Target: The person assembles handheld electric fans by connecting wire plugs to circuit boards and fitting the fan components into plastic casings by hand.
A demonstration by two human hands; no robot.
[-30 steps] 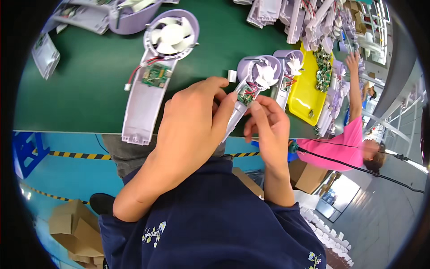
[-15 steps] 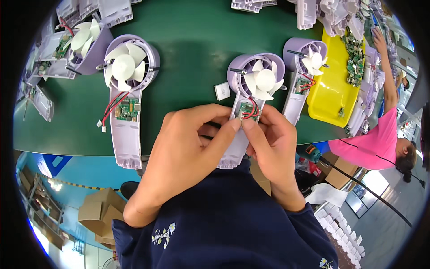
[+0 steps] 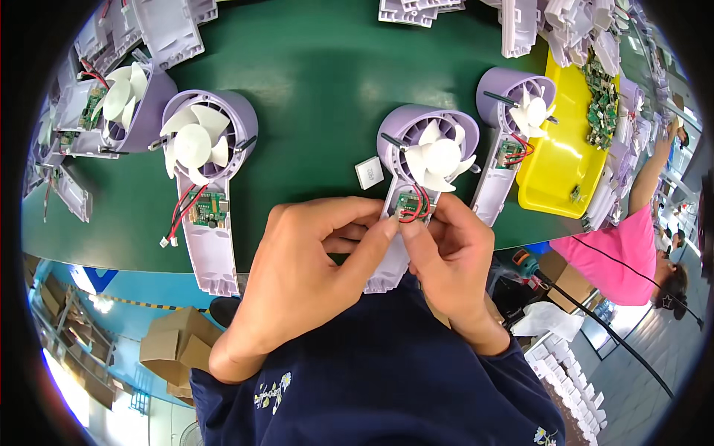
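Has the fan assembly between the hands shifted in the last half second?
No. Judged against the yellow tray, the lilac fan assembly shows no clear shift; it sits left of the tray, about as before.

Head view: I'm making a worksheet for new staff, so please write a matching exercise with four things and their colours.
Things:
1. Handled unit's circuit board
2. Tray
3. Handled unit's fan
4. Co-worker's shirt

Colours:
A. White
B. Pink
C. Green
D. Yellow

Right pairs: 1-C, 2-D, 3-A, 4-B
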